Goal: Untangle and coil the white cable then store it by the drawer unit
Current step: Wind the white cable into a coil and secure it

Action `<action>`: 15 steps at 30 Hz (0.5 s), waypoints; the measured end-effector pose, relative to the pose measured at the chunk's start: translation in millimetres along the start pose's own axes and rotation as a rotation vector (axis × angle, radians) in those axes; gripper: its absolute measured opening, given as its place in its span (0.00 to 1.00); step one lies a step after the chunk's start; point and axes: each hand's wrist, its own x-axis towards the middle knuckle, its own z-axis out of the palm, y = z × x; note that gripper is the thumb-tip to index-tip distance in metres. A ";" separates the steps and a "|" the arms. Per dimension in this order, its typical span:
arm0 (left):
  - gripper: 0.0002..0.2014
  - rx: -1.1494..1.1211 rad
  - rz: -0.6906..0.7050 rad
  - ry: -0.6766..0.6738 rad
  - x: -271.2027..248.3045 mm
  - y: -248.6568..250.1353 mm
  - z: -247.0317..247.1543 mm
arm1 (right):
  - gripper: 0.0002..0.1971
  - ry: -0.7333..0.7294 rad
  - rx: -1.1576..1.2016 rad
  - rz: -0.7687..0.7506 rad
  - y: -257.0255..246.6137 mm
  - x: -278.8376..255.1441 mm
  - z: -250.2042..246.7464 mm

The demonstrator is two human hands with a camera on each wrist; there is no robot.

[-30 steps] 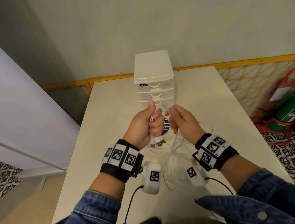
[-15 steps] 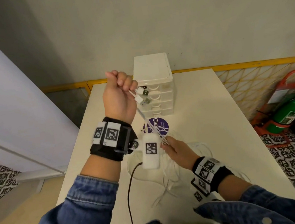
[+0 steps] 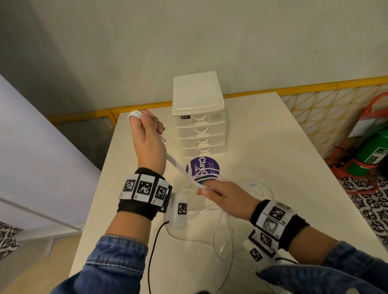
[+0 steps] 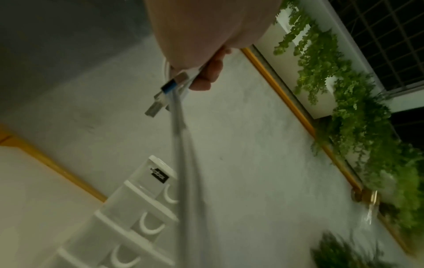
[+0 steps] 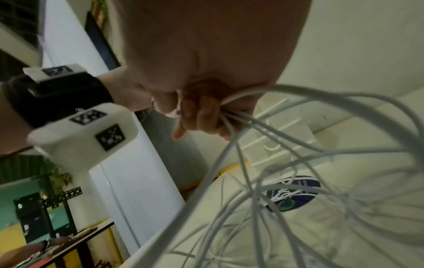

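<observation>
Your left hand (image 3: 148,140) is raised, fist closed on the thin white cable (image 3: 183,172) w/ USB plugs sticking out. Your right hand (image 3: 222,195) pinches the taut strands lower down; loose loops lie on the cream worktop (image 3: 273,152), near side of the white plastic drawer unit (image 3: 198,112).

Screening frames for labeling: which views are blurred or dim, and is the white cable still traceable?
Head: evenly lit, sharp; white cable traceable between left hand and right hand. Left wrist: dim, motion-smeared, drawer unit soft. Right wrist: strands streaked, hand in shadow.
</observation>
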 end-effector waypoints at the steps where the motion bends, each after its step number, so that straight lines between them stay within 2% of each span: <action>1: 0.13 -0.050 -0.028 0.014 0.0 1.0 1.5 | 0.16 0.004 -0.030 0.013 1.8 1.8 0.4; 3: 0.13 -0.168 -0.068 0.009 -0.6 3.5 6.0 | 0.14 0.030 -0.076 0.042 4.5 4.7 0.6; 5: 0.13 -0.145 -0.025 -0.043 -2.8 3.7 10.4 | 0.13 0.023 -0.126 0.027 4.2 5.9 0.9; 8: 0.14 0.122 0.116 -0.209 -8.0 -8.7 5.5 | 0.12 0.023 -0.146 -0.068 2.4 3.9 -1.2; 10: 0.13 0.348 0.146 -0.360 -9.9 -23.5 -5.1 | 0.12 0.074 -0.100 -0.120 3.4 1.3 -6.6; 13: 0.10 0.622 0.074 -0.583 -12.4 -38.8 -17.4 | 0.11 0.191 0.015 -0.194 -0.1 -3.1 -15.1; 15: 0.12 0.688 -0.061 -0.702 -17.0 -41.9 -18.5 | 0.12 0.282 0.073 -0.221 -5.2 -1.9 -21.0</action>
